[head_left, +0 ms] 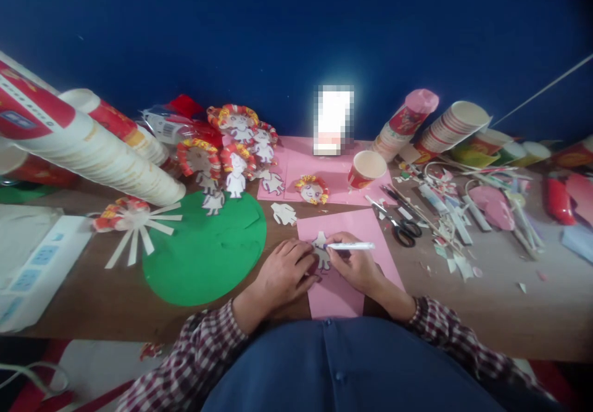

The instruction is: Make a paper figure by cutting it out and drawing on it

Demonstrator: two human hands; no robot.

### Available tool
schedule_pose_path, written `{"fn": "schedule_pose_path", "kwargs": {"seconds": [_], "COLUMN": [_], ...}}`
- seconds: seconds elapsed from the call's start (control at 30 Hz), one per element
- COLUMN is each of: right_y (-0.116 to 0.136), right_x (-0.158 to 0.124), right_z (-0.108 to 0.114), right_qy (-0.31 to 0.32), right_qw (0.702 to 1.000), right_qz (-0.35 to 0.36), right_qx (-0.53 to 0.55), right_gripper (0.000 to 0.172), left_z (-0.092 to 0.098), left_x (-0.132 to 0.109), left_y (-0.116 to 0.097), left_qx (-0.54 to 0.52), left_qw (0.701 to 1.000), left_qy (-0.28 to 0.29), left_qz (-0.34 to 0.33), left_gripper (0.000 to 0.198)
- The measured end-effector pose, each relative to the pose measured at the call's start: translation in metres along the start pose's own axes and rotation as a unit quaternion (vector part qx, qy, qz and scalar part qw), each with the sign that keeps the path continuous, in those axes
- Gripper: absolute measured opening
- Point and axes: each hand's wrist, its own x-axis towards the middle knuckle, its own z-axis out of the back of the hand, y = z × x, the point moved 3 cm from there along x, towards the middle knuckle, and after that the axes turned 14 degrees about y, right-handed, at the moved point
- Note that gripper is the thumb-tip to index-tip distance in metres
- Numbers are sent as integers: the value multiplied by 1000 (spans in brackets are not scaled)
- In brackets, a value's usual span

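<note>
My right hand (356, 265) is closed around a white marker pen (354, 246), its tip at the edge of a small white paper figure cutout (323, 259). The cutout lies on a pink sheet of paper (377, 230) in front of me. My left hand (288, 270) rests flat with its fingers spread over the sheet's left side, fingertips at the cutout. Just beyond the hands lies another white figure cutout (283, 214). A paper face with a red-and-yellow ruffled rim (311, 189) and a paper cup (367, 169) stand farther back.
Left are a green paper circle (204, 270), stacked paper cups (115, 152) and several finished-looking paper dolls (236, 171). To the right lie black-handled scissors (404, 233), paper scraps (458, 264) and more cup stacks (456, 128). A blurred-out bright screen (333, 118) stands at the back.
</note>
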Motion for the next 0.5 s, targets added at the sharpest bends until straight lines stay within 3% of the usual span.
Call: {"fn": "schedule_pose_path", "kwargs": {"seconds": [0.5], "right_y": [-1], "right_x": [1], "right_z": [-1], "right_qy": [-1], "right_qw": [999], "right_qz": [22], "right_qx": [-24], "right_gripper": [10], "left_z": [-1], "left_x": [-1], "left_y": [0], "left_qx": [-4], "left_qw": [1000], "left_qy": [3], "left_qz": [-3], "left_gripper": [31]}}
